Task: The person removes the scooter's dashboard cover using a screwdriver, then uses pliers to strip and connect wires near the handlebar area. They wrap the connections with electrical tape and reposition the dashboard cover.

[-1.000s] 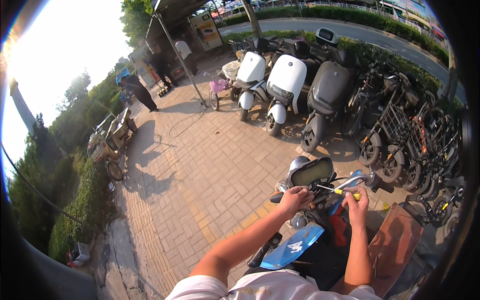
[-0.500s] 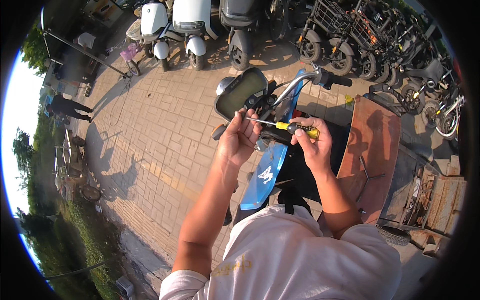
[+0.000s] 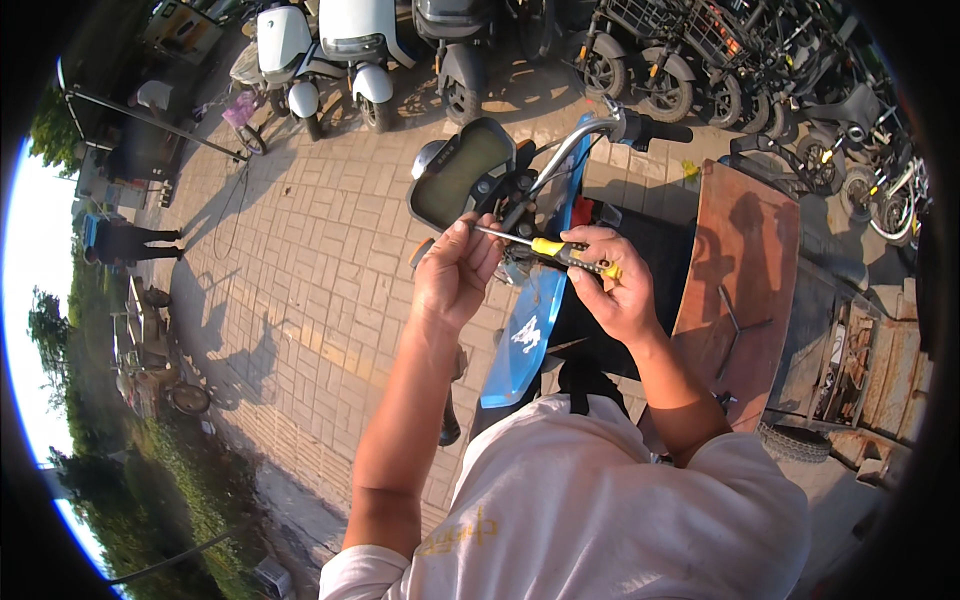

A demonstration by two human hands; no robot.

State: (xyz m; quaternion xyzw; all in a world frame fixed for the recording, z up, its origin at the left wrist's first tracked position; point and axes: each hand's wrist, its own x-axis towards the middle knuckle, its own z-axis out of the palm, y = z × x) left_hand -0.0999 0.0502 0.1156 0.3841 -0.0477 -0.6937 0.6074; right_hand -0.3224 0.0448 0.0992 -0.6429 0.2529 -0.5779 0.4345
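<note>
My right hand [image 3: 618,288] grips a screwdriver [image 3: 548,247] by its yellow and black handle, the metal shaft pointing left. At the tip of that shaft, my left hand [image 3: 452,275] pinches with thumb and fingers; something small and dark shows there, too small to name. Just beyond both hands is the front of an electric scooter, with a dark display panel [image 3: 463,175], a chrome handlebar [image 3: 570,155] with a black grip, and a blue body panel [image 3: 522,335]. The display's far side is hidden.
A reddish-brown board [image 3: 735,290] on my right carries a three-armed wrench [image 3: 738,328]. Beside it stands a rusty metal cart [image 3: 880,385]. Parked scooters [image 3: 365,55] and bicycles line the far side. A person in dark clothes [image 3: 140,242] stands at the far left, near a three-wheeled vehicle [image 3: 150,350].
The view has shifted slightly, so the scooter front and my hands sit a little further left. The screwdriver stays in my right hand with its tip at my left fingers.
</note>
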